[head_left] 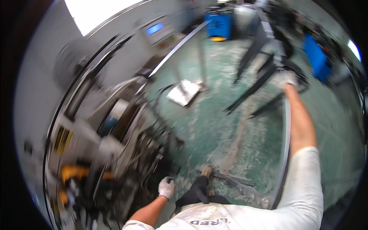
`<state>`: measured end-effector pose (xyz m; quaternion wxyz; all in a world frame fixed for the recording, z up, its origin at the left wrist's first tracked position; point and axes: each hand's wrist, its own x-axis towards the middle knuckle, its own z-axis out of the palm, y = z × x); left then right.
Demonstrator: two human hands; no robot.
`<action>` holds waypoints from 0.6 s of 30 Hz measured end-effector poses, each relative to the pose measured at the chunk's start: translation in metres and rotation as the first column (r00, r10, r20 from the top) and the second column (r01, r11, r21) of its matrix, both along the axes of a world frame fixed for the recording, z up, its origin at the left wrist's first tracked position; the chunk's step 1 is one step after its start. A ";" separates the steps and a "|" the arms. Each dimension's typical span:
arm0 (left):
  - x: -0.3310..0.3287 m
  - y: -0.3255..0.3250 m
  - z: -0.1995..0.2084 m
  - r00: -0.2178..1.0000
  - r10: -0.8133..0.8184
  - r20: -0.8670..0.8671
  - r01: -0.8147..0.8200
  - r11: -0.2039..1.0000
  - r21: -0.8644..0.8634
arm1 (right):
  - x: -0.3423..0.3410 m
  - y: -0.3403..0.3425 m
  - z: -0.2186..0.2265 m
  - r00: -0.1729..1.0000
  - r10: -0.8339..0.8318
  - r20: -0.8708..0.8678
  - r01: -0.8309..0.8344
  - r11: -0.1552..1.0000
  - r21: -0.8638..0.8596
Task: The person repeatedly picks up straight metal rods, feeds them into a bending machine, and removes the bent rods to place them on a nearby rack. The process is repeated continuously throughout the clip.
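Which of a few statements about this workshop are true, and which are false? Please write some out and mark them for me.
1. The left hand wears a white fabric glove. True.
2. The blurred right hand hangs down beside the left one. False: that arm stretches forward, its hand at the long dark strips.
3. The small rectangular display is dark. False: it glows blue.
4. The green floor shows pale scuffs. True.
5. The person's white shirt is plain. False: it bears dark print.

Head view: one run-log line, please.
left hand: gloved, low, near machine | right hand: gloved, extended, at black strips | right grip: blurred, unclear
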<state>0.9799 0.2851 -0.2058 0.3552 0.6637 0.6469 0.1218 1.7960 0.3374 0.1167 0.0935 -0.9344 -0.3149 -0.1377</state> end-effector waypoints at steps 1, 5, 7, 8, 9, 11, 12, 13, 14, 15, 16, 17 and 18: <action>-0.048 -0.026 0.007 0.996 0.069 -0.050 -0.068 0.998 0.010 | -0.001 -0.009 0.001 0.998 0.035 0.060 -0.036 0.999 0.031; -0.166 -0.143 0.020 0.850 0.514 -0.118 -0.514 0.857 0.032 | -0.048 -0.045 -0.018 0.934 0.220 0.282 -0.263 0.957 0.125; -0.192 -0.220 0.002 0.728 0.685 0.004 -0.685 0.728 0.027 | -0.099 -0.050 -0.035 0.866 0.345 0.361 -0.411 0.903 0.124; -0.190 -0.257 -0.005 0.646 0.760 0.078 -0.760 0.649 -0.024 | -0.130 -0.052 -0.042 0.833 0.399 0.383 -0.473 0.873 0.119; -0.185 -0.287 -0.023 0.566 0.818 0.100 -0.812 0.574 -0.102 | -0.156 -0.067 -0.053 0.803 0.436 0.406 -0.516 0.850 0.107; -0.170 -0.342 -0.013 0.446 0.867 0.222 -0.789 0.498 -0.360 | -0.219 -0.080 -0.075 0.744 0.531 0.405 -0.607 0.791 0.076; -0.172 -0.380 -0.029 0.642 0.759 0.108 -0.743 0.651 -0.155 | -0.253 -0.087 -0.088 0.715 0.580 0.391 -0.646 0.762 0.051; -0.176 -0.409 -0.029 0.617 0.764 0.186 -0.721 0.644 -0.254 | -0.286 -0.098 -0.105 0.689 0.629 0.360 -0.679 0.733 0.019; -0.187 -0.435 -0.015 0.593 0.779 0.206 -0.739 0.628 -0.245 | -0.317 -0.108 -0.124 0.665 0.672 0.328 -0.705 0.709 -0.023; -0.205 -0.457 0.005 0.575 0.787 0.224 -0.750 0.616 -0.239 | -0.347 -0.119 -0.145 0.642 0.713 0.281 -0.724 0.685 -0.084; -0.229 -0.486 0.015 0.504 0.832 0.233 -0.798 0.551 -0.243 | -0.375 -0.131 -0.165 0.617 0.753 0.229 -0.741 0.654 -0.152; -0.255 -0.516 0.024 0.435 0.867 0.242 -0.839 0.488 -0.241 | -0.401 -0.141 -0.187 0.593 0.788 0.168 -0.752 0.616 -0.233; -0.284 -0.549 0.033 0.359 0.911 0.205 -0.916 0.386 -0.111 | -0.426 -0.149 -0.211 0.568 0.815 0.111 -0.755 0.570 -0.324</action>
